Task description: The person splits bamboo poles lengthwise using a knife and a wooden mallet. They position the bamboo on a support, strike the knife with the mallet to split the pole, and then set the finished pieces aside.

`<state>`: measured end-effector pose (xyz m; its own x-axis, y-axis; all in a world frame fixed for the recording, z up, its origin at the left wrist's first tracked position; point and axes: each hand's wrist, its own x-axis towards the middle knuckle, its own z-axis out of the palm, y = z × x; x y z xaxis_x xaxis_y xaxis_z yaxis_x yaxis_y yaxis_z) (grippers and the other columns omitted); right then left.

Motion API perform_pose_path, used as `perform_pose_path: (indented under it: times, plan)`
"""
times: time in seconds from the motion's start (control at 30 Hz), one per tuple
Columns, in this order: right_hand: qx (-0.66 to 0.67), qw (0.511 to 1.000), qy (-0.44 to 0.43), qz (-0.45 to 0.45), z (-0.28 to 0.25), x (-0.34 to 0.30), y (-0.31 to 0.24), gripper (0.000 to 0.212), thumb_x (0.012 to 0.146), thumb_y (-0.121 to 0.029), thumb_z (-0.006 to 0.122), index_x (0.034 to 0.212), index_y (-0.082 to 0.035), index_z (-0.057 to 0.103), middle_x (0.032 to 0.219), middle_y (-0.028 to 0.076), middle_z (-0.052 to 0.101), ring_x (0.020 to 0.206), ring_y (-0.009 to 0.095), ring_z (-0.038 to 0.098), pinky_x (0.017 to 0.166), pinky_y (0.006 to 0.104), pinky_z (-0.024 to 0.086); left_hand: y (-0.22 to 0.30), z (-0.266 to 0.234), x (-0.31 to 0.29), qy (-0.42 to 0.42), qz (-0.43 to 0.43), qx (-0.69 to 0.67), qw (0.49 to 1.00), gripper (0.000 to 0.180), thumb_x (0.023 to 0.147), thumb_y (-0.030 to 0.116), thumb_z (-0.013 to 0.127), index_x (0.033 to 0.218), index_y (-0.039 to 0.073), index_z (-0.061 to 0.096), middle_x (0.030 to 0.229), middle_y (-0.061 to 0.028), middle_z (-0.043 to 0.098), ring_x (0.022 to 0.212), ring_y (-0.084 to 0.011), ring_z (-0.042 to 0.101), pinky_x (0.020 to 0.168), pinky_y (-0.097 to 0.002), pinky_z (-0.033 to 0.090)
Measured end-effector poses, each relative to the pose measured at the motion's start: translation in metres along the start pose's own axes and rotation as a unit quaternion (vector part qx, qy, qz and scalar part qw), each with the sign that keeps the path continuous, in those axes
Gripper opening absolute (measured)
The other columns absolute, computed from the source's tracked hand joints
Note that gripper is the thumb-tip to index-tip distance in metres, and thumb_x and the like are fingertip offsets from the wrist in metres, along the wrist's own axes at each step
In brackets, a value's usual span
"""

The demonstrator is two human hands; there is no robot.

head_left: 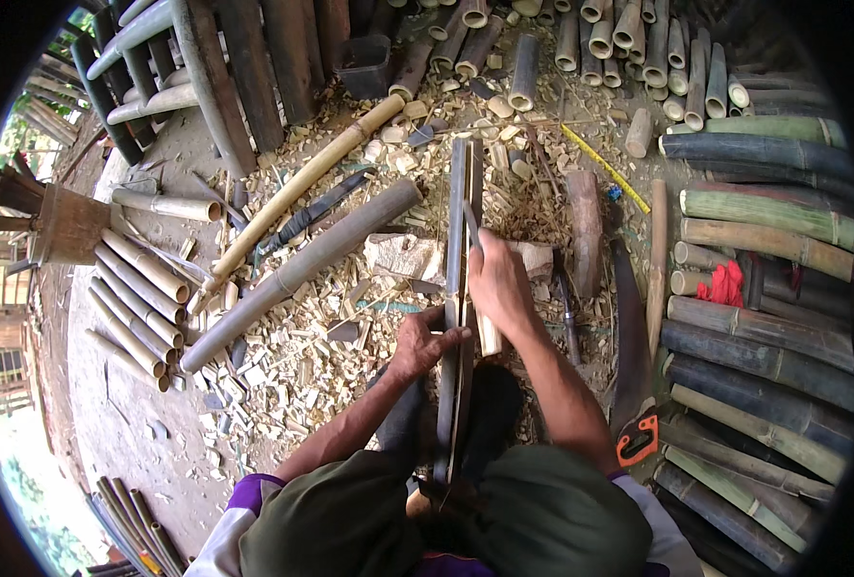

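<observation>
Head view, looking straight down — what do the hands have?

The left hand (427, 344) is wrapped around a dark split bamboo length (456, 212), its thumb laid across the top. The right hand (499, 284), farther along, is clenched on a knife (472, 227) whose dark blade lies along the right part of the bamboo.

Where does that bamboo sit?

In the middle of the scene, running from between the knees at the near end to beyond a pale wood block (403, 256) at the far end. A dark lengthwise gap shows along it. Whether it bears on the block, I can't tell.

So which step is this?

Blade work along the bamboo, I'd judge; shaving an edge or prying the split, one still can't settle which. Pale bamboo chips (292, 370) lie thick on the ground to the left.

And what does the next move call for?

A firm left grip so the length can't roll, with the thumb kept clear of the blade's path — and a shallow, even angle from the right wrist. The hand saw (629, 346) and yellow measuring tape (608, 170), off to the right, are in neither hand.
</observation>
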<state>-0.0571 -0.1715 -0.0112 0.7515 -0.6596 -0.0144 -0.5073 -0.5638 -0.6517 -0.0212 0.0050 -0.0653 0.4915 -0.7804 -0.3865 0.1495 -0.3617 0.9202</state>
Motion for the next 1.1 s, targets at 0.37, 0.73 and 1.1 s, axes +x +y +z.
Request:
perform_pose_path:
  times: [0.37,0.73,1.1]
  plan:
    - [0.348,0.937,-0.001,0.039,-0.091,0.033,-0.015,0.026,0.107,-0.013,0.049,0.124,0.004,0.060,0.074,0.008,0.063,0.057,0.016,0.062,0.051,0.0317,0.052,0.028,0.024,0.016,0.078,0.014,0.071,0.994,0.087,0.081,0.033,0.084,0.140,-0.003,0.031,0.110,-0.0269,0.067,0.103,-0.0369,0.069,0.091,-0.0464,0.055]
    - [0.386,0.918,0.091,0.000,-0.187,-0.073,-0.038,0.023,0.107,-0.018,0.050,0.111,0.003,0.059,0.077,0.011,0.064,0.061,0.015,0.062,0.057,0.0299,0.052,0.265,-0.056,0.142,0.099,0.210,0.585,0.777,0.042,0.078,0.014,0.078,0.114,0.005,0.058,0.098,-0.0145,0.067,0.092,-0.0272,0.065,0.084,-0.0453,0.053]
    - [0.412,0.906,0.060,0.077,-0.201,-0.121,-0.040,0.023,0.107,-0.019,0.050,0.108,0.003,0.057,0.077,0.010,0.064,0.063,0.014,0.062,0.058,0.0287,0.052,0.149,-0.026,0.090,-0.151,0.356,0.781,0.491,0.033,0.088,0.026,0.077,0.119,0.022,0.068,0.123,0.0025,0.069,0.139,-0.0192,0.049,0.127,-0.0643,0.013]
